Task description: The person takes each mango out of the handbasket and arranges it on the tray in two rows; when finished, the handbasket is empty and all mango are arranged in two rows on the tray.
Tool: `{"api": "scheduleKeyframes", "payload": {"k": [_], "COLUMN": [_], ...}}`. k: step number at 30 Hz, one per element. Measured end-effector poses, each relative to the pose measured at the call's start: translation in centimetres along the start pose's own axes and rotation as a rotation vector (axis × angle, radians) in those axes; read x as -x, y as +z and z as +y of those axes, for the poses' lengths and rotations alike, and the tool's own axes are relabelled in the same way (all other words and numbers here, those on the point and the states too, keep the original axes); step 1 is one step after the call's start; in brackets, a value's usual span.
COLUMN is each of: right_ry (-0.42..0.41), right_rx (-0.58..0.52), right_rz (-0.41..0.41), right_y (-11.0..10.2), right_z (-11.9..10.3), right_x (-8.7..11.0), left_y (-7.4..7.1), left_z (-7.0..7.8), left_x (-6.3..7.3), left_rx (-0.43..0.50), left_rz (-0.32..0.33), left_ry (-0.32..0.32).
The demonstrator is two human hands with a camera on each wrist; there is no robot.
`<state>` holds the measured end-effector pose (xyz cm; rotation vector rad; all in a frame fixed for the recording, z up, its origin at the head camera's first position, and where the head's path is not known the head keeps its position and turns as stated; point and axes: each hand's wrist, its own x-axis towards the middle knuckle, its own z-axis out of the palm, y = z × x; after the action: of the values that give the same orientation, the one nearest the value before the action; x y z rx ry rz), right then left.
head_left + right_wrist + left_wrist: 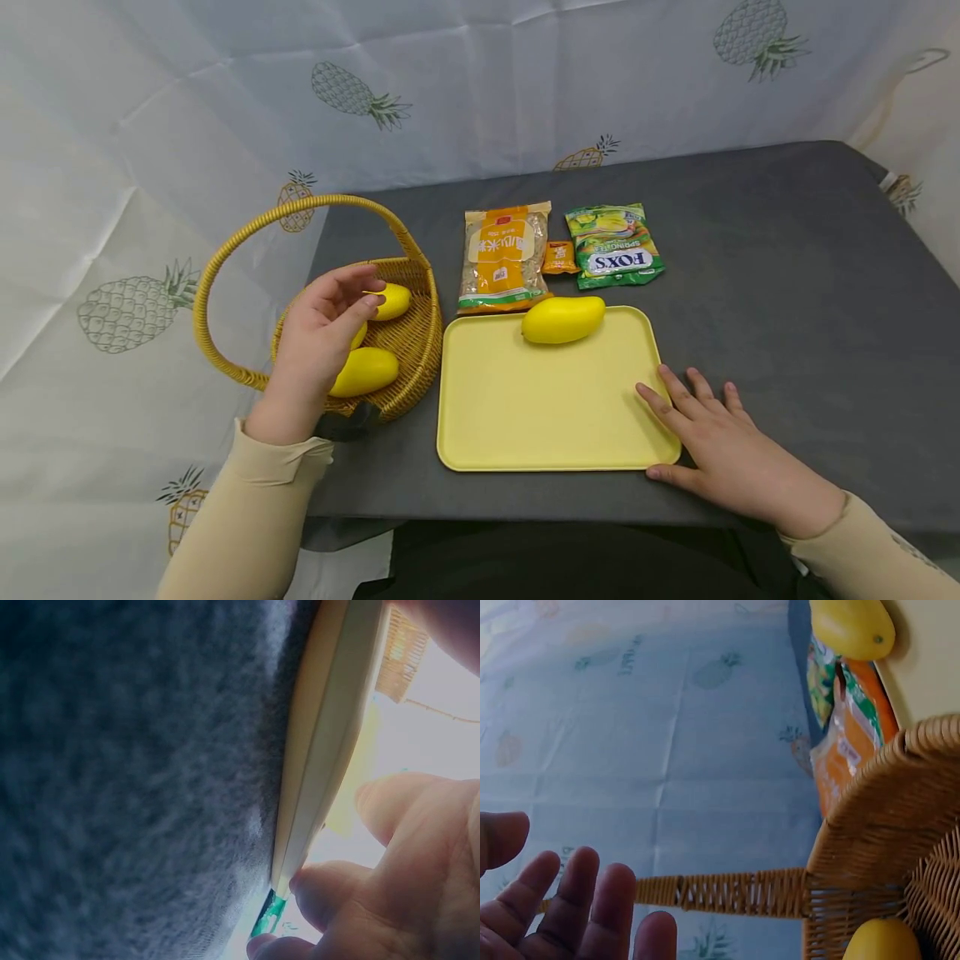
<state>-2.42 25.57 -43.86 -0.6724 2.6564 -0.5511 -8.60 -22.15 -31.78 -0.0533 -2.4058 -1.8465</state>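
Note:
My left hand (318, 337) hovers over the wicker basket (423, 333), its fingers loosely bent with nothing between them. Inside the basket lie yellow mangoes; one mango (365, 372) is near the front, another (393, 302) farther back, and a third is mostly hidden by the hand. On the pale yellow tray (540, 408), a single mango (563, 320) lies at the back edge. My right hand (731, 454) has its fingers spread at the tray's right edge, and the right wrist view shows fingertips against the rim.
Behind the tray lie a bag of grain with an orange label (504, 258), a small orange packet (559, 257) and a green Fox's candy bag (615, 246). The tall basket handle (217, 267) arches up at the left. A pineapple-print curtain (480, 92) hangs behind the grey table (780, 275).

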Motion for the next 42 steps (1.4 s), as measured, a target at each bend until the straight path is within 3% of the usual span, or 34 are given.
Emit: {"api": "scheduleKeyframes", "payload": {"k": [9, 12, 17, 20, 25, 33, 42], "right_ry": [-0.006, -0.007, -0.006, -0.006, -0.008, -0.003, -0.008], "right_rx": [0.008, 0.005, 0.004, 0.008, 0.008, -0.003, -0.014], "right_rz": [0.001, -0.002, 0.001, 0.005, 0.006, 0.000, -0.009], "right_y": [0.1, 0.1, 0.2, 0.2, 0.2, 0.3, 0.3], "right_z": [0.2, 0.3, 0.3, 0.4, 0.4, 0.4, 0.6], "right_x": [-0.1, -0.1, 0.0, 0.0, -0.1, -0.1, -0.1], "left_y": [-2.6, -3.1, -3.4, -3.1, -2.6, -2.3, -1.8], "left_z": [0.1, -0.2, -1.2, -1.9, -2.9, -3.3, -3.9], "left_x": [-0.1, -0.4, -1.1, -1.3, -1.5, -1.9, -2.3], "left_rx": [-0.370, -0.532, -0.796, -0.893, -0.961, -1.034, -1.125], "left_rz": [-0.083, -0.200, -0.449, -0.533, -0.602, -0.668, -0.700], "left_ry": [-0.059, -0.061, -0.045, -0.036, -0.066, -0.091, -0.055]}}
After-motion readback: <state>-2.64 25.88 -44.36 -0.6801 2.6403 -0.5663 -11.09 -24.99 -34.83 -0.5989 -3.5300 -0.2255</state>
